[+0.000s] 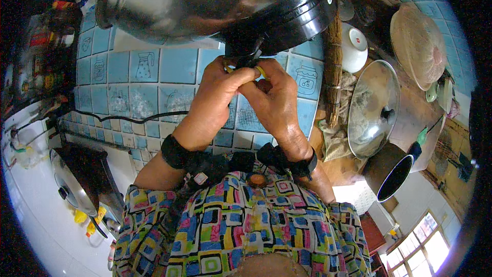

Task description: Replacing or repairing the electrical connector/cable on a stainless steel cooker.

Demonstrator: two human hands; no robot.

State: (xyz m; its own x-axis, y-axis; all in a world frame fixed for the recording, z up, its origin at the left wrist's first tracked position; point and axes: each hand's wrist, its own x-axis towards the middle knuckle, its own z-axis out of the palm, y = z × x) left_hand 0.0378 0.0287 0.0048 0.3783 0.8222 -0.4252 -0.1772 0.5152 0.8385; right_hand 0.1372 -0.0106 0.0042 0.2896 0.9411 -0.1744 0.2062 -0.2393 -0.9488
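close finger work beside a steel pot (205,5)

at far left we see a round lid (77,187) with a dark knob. at centre, over blue tiles (146,66), our left hand (218,95) and right hand (271,100) meet, fingers curled nearly closed, pinching a small dark-and-yellow piece (263,72), mostly hidden, just below the pot's black base (294,20); we cannot tell whether it joins the base. the step looks like fine two-handed work on this piece; the next move, we judge, calls for steady thumbs. at right: a clear lid (371,118), then a dark pot (382,172).
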